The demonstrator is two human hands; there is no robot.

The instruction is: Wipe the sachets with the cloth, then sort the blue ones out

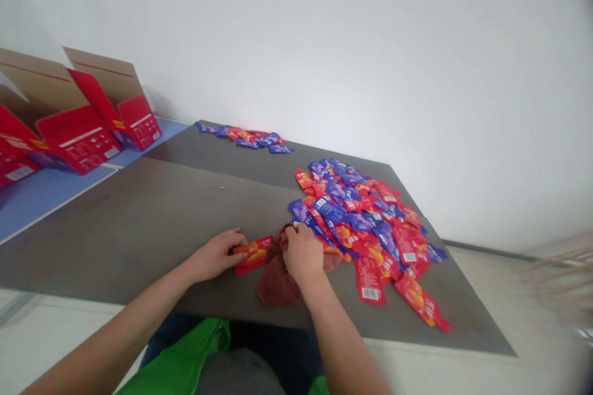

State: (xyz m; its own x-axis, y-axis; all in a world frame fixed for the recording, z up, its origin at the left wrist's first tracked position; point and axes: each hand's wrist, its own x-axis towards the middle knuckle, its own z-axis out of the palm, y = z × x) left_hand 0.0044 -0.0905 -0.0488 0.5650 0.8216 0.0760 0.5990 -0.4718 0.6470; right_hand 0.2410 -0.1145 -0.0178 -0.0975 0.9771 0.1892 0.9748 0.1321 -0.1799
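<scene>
My left hand (217, 255) is closed on the left end of a red pouch (256, 253) with orange fruit printed on it, which lies just above the grey table top (152, 241). Bunched in my right hand (303, 252) is a reddish-brown cloth (277, 282), its upper edge touching the pouch's right end. Part of the cloth hangs down toward the table's front edge. Right beside my right hand spreads a large heap of red and purple pouches (356, 219). The fingertips of my right hand are partly hidden by the cloth.
A smaller row of pouches (250, 137) lies at the table's far edge. Open red cardboard boxes (78, 139) stand on a blue surface (173, 128) at the left. A white wall (324, 55) rises behind the table. One loose red pouch (420, 301) lies near the front right.
</scene>
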